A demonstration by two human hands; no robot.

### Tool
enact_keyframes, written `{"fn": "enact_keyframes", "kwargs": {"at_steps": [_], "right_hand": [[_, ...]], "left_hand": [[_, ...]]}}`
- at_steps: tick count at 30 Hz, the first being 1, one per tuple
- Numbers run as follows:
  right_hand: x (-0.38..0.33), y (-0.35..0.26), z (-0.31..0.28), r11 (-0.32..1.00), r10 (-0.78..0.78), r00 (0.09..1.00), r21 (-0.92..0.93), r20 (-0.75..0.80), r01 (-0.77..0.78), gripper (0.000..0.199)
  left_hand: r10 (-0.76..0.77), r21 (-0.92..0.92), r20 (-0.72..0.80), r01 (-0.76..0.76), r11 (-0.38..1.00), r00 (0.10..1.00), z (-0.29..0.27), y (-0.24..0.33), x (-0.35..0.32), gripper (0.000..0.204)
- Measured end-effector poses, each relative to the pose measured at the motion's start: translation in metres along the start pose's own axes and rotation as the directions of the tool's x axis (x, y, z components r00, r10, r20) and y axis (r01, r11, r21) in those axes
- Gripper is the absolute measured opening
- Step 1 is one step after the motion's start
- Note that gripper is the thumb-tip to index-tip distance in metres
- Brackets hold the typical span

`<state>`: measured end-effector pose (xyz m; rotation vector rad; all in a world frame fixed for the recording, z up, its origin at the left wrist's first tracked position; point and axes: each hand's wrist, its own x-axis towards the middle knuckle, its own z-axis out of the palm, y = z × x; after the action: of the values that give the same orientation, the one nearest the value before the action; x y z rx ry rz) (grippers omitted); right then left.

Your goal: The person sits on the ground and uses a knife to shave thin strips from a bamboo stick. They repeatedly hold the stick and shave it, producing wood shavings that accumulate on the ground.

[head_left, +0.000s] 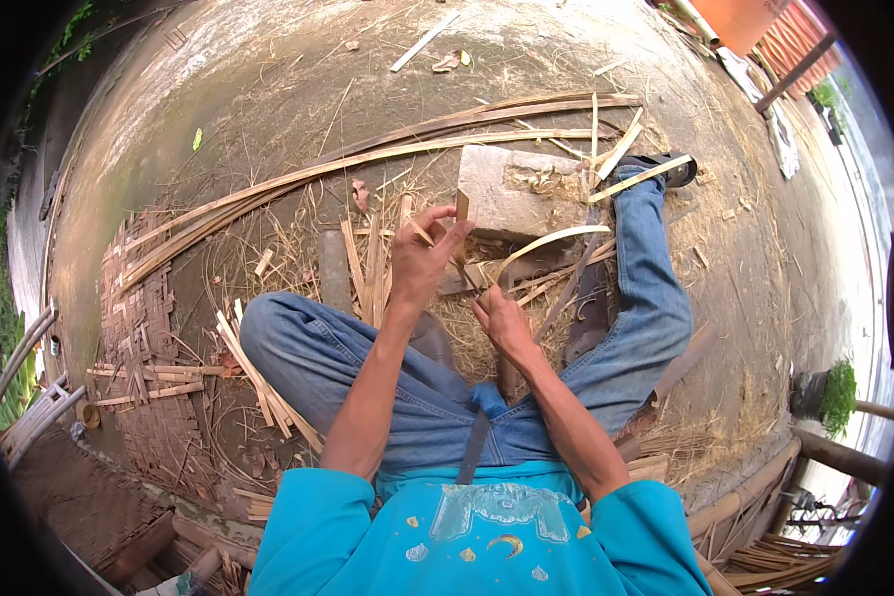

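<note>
Near the middle, my left hand (425, 253) is closed on a bamboo strip (462, 206), whose short flat end stands up past the fingertips. My right hand (504, 323) sits lower and to the right, its fingers wrapped round what looks like a knife. The narrow dark blade (458, 266) points up toward my left hand; the fingers hide most of the grip. A thin pale bamboo strip (551, 235) curves away to the right just above my right hand. Just beyond both hands lies a pale stone block (487, 184) with shavings in its hollow.
Long bamboo strips (368, 144) stretch across the ground beyond the block. Shorter split pieces (258, 372) lie by my left knee. A torn woven mat (144, 348) lies at left. Shavings surround my bent legs. A potted plant (837, 389) stands at far right.
</note>
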<state>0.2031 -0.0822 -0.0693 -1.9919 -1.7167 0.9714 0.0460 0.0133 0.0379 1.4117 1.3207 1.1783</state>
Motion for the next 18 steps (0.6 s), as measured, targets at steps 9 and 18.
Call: {"fn": "enact_keyframes", "kwargs": {"at_steps": [9, 18], "right_hand": [[0.007, 0.001, -0.001, 0.953, -0.035, 0.971, 0.299, 0.237, -0.039, 0.039], [0.018, 0.028, 0.033, 0.986, -0.153, 0.985, 0.049, -0.074, 0.157, 0.038]], "left_hand": [[-0.031, -0.080, -0.004, 0.030, 0.996, 1.000, -0.005, -0.013, 0.001, 0.034], [0.058, -0.049, -0.028, -0.060, 0.997, 0.998, 0.013, -0.012, -0.009, 0.030]]}}
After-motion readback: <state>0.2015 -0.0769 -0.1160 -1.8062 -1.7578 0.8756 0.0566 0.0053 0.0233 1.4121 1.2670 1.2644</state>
